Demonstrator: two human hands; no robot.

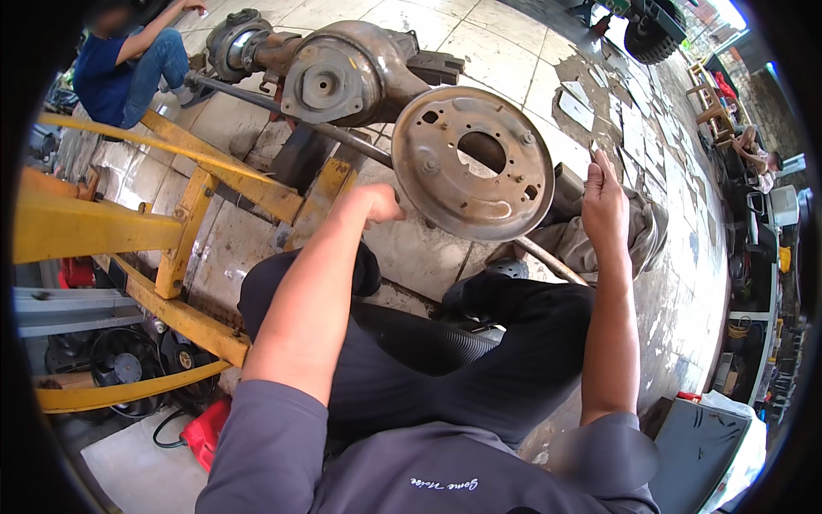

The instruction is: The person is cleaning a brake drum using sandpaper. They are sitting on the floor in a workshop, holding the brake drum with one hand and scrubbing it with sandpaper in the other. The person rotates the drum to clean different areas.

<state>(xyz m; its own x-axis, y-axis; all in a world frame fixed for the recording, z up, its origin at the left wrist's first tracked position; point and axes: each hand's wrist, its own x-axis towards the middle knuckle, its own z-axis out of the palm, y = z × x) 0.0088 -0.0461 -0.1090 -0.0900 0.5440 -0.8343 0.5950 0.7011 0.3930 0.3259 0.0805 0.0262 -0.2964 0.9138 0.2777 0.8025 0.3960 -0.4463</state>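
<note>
A round, rust-brown brake backing plate (432,190) stands tilted in front of me, with a large centre hole and smaller holes around it. It sits at the near end of an axle housing with a bulging differential case (364,51). My left hand (379,204) is curled closed just left of the plate's lower edge, apart from it; whatever its fingers may hold is hidden. Right of the plate I raise my right hand (606,195), its fingers stretched upward and not touching the plate. A long metal rod (360,144) passes behind the plate.
A yellow steel frame (103,224) fills the left side. Radiator fans (127,367) and a red case (205,433) lie below it. Another person (128,64) sits at the far left. A grey cabinet (698,454) stands at lower right; broken tiles (575,110) cover the floor beyond.
</note>
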